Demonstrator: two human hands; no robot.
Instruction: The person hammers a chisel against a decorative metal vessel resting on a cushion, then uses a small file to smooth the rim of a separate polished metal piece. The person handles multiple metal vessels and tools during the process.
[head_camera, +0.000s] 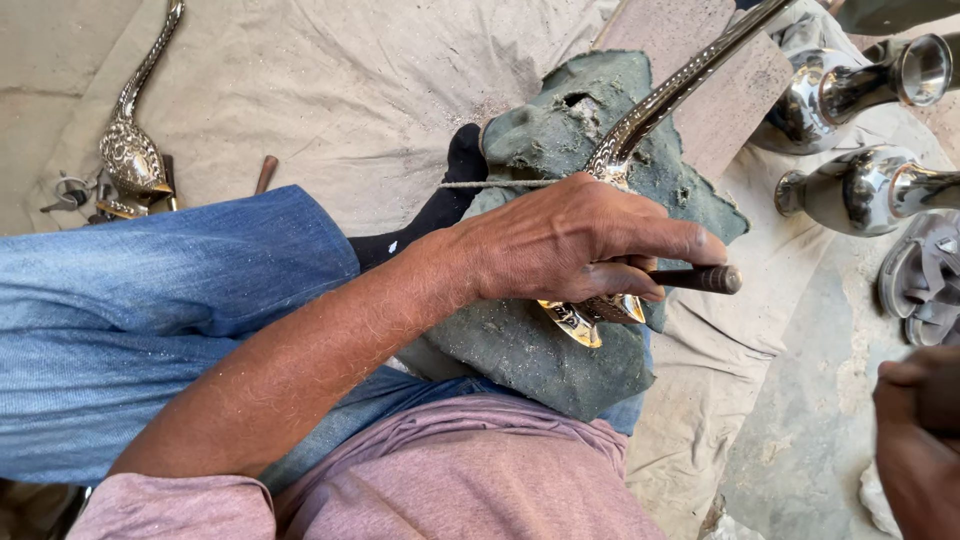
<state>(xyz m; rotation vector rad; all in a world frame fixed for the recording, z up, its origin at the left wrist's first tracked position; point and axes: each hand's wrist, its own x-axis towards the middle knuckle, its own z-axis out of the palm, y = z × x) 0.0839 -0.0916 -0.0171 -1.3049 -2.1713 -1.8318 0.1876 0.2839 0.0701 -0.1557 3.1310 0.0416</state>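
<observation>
We see the left hand (580, 245) gripping a dark chisel (700, 279) against an engraved metal bird (640, 125) on green cloth (540, 350). The right hand (915, 440) is clenched; we cannot tell on what.

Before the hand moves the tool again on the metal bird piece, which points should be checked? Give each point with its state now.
1. Left hand grips the dark tool: ok, fingers closed around it.
2. Engraved metal bird piece rests on the green cloth pad: ok.
3. Tool tip visible: not ok, the hand hides it.
4. String across the pad holds the piece: cannot tell.
5. Right hand holding something: cannot tell, mostly cut off by the frame edge.
6. Shiny metal vases apart from the work: ok.
</observation>
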